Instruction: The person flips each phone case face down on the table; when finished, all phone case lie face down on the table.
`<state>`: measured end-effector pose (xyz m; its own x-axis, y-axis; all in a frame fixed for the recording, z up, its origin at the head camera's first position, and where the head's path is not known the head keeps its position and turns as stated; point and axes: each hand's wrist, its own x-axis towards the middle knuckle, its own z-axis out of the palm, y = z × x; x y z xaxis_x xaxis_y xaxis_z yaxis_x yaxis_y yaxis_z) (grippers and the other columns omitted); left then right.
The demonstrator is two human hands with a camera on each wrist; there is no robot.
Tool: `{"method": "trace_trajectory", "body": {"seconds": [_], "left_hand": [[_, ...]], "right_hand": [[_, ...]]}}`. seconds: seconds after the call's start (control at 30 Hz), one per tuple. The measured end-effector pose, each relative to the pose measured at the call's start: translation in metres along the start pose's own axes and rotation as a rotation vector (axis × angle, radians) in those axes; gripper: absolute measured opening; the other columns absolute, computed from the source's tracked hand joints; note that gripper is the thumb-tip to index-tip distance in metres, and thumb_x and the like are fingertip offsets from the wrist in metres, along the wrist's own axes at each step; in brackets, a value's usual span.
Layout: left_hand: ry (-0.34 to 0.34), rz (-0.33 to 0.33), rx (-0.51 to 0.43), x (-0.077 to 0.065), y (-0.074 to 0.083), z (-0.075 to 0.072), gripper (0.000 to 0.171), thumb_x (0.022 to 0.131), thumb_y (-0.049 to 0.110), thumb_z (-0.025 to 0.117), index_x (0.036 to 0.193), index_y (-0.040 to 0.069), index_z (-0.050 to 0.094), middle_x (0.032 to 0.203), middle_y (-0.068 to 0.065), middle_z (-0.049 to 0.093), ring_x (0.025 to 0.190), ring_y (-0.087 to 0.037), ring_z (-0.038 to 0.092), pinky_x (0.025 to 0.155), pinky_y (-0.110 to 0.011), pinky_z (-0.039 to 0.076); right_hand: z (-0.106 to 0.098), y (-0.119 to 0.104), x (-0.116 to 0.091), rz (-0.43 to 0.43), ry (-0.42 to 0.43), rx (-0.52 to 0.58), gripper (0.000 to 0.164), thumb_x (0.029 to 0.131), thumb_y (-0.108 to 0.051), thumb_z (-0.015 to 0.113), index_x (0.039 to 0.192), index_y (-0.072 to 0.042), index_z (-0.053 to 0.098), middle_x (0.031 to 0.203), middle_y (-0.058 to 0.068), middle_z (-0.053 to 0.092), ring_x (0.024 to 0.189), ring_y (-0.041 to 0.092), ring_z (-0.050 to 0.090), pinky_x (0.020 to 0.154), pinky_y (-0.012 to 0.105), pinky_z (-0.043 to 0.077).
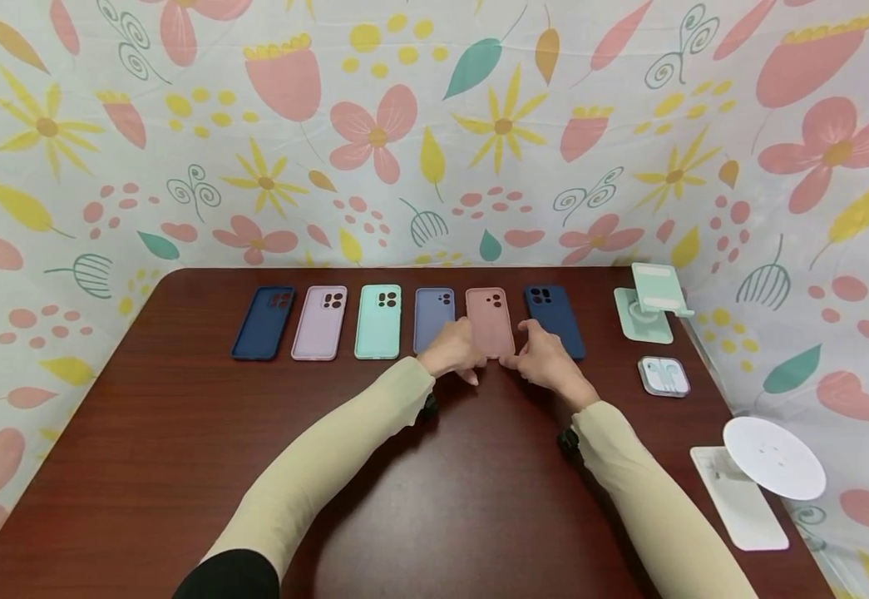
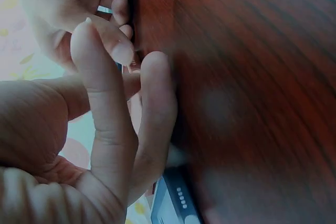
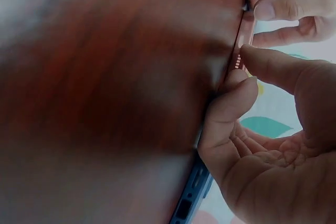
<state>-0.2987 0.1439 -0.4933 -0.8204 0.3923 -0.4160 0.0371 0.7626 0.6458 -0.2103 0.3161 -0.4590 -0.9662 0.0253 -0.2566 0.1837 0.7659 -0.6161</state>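
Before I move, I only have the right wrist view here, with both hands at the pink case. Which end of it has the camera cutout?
Observer: The head view shows the camera cutout at the far end of the pink case, toward the patterned cloth.
Operator: Good. How many like it make up the row?
Observer: Six, counting the pink one, laid side by side.
Operator: Anything past the right end of that row?
Observer: Yes, a mint-green stand sits to the right of the last case, the dark blue one.
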Motion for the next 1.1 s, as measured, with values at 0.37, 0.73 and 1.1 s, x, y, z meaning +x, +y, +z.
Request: {"method": "trace_trajectory", "body": {"seconds": [0.37, 0.73, 1.1], "left_hand": [[0.032, 0.021, 0.067, 0.006, 0.002, 0.006, 0.039, 0.094, 0.015, 0.082, 0.125, 0.003, 0.061, 0.109, -0.012, 0.071, 0.06, -0.011, 0.077, 0.057, -0.02, 0.06], [0.049, 0.048, 0.065, 0.003, 0.0, 0.007, 0.049, 0.097, 0.023, 0.08, 0.138, 0.003, 0.061, 0.131, -0.015, 0.072, 0.075, -0.012, 0.08, 0.071, -0.022, 0.063], [0.014, 0.078, -0.244, -0.058, 0.022, -0.012, 0.064, 0.097, 0.04, 0.073, 0.139, -0.003, 0.053, 0.113, -0.019, 0.063, 0.054, -0.02, 0.076, 0.063, -0.03, 0.067]], "right_hand": [[0.004, 0.0, 0.012, 0.01, -0.02, -0.045, 0.071, 0.102, -0.025, 0.076, 0.157, 0.004, 0.042, 0.089, 0.014, 0.071, 0.068, 0.019, 0.069, 0.059, 0.028, 0.054], [0.009, 0.019, 0.022, 0.006, -0.021, 0.046, 0.071, 0.1, -0.027, 0.078, 0.156, -0.002, 0.042, 0.087, 0.012, 0.07, 0.068, 0.021, 0.071, 0.06, 0.032, 0.057], [0.017, 0.037, 0.031, -0.049, 0.068, 0.08, 0.078, 0.096, -0.03, 0.084, 0.156, -0.006, 0.04, 0.091, 0.012, 0.067, 0.069, 0.021, 0.072, 0.062, 0.033, 0.056]]}}
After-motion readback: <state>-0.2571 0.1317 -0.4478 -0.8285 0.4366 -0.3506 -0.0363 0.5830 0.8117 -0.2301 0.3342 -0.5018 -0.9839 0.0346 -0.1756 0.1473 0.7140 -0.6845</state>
